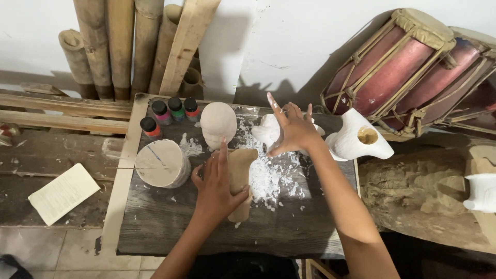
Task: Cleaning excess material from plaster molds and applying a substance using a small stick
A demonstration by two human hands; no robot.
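View from above of a dark, weathered wooden tabletop (pixel 170 227). The left hand (pixel 216 188) is closing around a tan, unpainted, saddle-shaped carved wooden piece (pixel 241 178) and is pressing it down near the middle of the tabletop, apparently so that the piece is lying steady under the palm; the index finger is pointing away from the body along its upper edge. The right hand (pixel 294 129) is hovering with its fingers spread wide and holding nothing, directly over a small white-coated carved figure (pixel 267 132) that is lying at the far edge; whether the fingertips are touching the figure cannot be told. White flakes and shavings (pixel 268 173) are lying scattered between the two pieces, just beside the tan one. A pale rounded head-shaped carving (pixel 218 123) is standing just beyond the left hand, near a short round wooden block with a thin stick lying across it (pixel 161 163). Four small paint bottles with black caps (pixel 168 116) are standing grouped at the far left corner, out of the hands' way. A larger white carved piece with a round hollow (pixel 356 139) is resting at the right edge. Bamboo poles (pixel 119 46) are leaning against the wall, and red rope-laced drums (pixel 413 67) are lying to the right.
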